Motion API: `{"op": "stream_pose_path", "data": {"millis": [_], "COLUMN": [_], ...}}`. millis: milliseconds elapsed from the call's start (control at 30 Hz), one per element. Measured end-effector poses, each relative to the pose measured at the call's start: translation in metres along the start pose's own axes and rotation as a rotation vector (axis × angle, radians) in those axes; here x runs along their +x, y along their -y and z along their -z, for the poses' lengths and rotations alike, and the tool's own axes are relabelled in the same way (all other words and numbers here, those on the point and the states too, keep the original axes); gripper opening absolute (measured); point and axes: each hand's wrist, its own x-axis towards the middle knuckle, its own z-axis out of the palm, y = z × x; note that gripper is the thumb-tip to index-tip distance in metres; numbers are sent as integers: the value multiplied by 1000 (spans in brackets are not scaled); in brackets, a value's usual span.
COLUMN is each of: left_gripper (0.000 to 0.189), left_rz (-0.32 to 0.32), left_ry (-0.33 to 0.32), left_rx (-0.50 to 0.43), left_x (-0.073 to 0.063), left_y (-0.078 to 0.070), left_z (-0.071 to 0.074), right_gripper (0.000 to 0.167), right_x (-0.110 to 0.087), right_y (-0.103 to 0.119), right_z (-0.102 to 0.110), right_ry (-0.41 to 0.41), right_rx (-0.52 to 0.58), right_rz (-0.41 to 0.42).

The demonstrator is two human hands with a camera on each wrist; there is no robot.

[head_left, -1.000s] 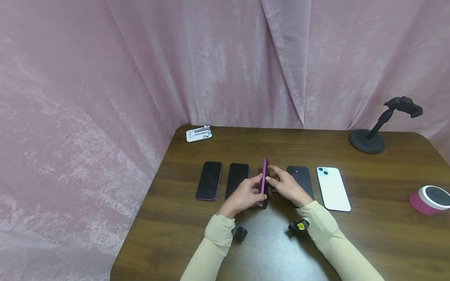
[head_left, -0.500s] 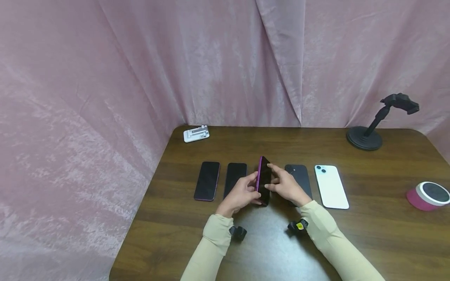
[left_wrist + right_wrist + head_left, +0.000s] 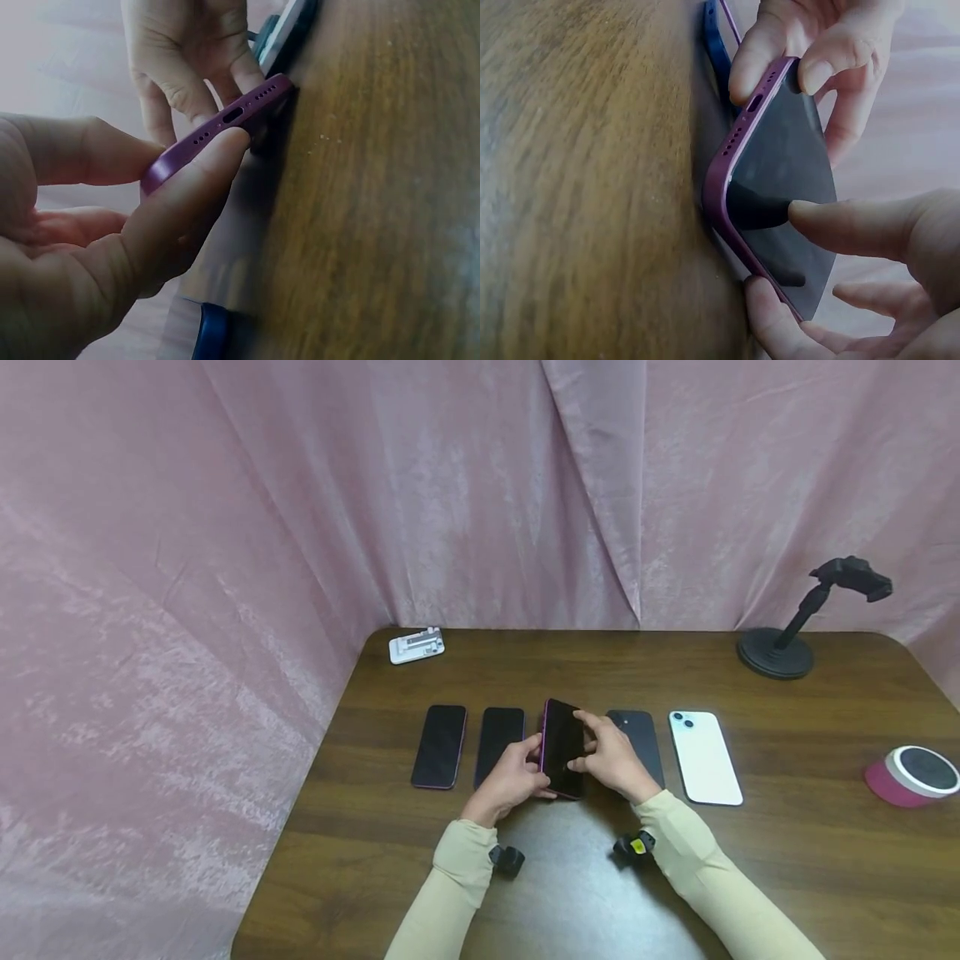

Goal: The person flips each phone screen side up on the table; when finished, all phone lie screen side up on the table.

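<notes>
One rectangular phone with black glossy screen and purple rim (image 3: 561,747), tilted; pinched by the left hand (image 3: 512,783) and the right hand (image 3: 617,762). Brown wood-grain tabletop (image 3: 345,877) below.

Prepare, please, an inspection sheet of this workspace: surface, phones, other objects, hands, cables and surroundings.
Surface: brown wood-grain table, reflecting light at its near side.
Phones: purple-edged smartphone held tilted, screen dark; leftmost smartphone and second smartphone lie screen up; black smartphone and white smartphone lie back up.
Other objects: white folded stand, far left; black phone stand, far right; pink-and-white round object, right, exact kind unclear.
Left hand: grips the purple-edged smartphone on its left side.
Right hand: pinches its right side, thumb over the screen.
Cables: nothing seen.
Surroundings: pink curtain behind and left of the table.
</notes>
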Motion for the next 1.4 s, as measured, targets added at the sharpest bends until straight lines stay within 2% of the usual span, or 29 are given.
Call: {"op": "stream_pose_path", "data": {"millis": [100,300,533,933,1067,1200,1400], "left_gripper": [74,66,44,52,70,83,87], "left_rz": [-5,-9,-64,-53,6,72,141], "left_ry": [-21,-81,-147,-217,-230,-248,-263], "left_rx": [47,217,504,790,825,809,744], "left_x": [-1,1,-2,-5,-5,-5,-6], "left_y": [0,3,-2,-6,-8,-8,-10], "left_z": [-1,-1,-5,-12,-18,-21,-26], "right_gripper": [87,89,89,86,85,84,83], "right_x": [0,0,0,-1,0,1,1], "right_y": [2,5,5,6,5,4,4], "right_z": [-1,-3,-3,-2,-3,-5,-5], "right_ry": [-10,-17,-35,-27,-32,-36,-38], "right_rx": [2,-4,-26,-33,-61,-82,-87], "right_rz": [-15,-50,-69,-92,-73,-60,-59]}}
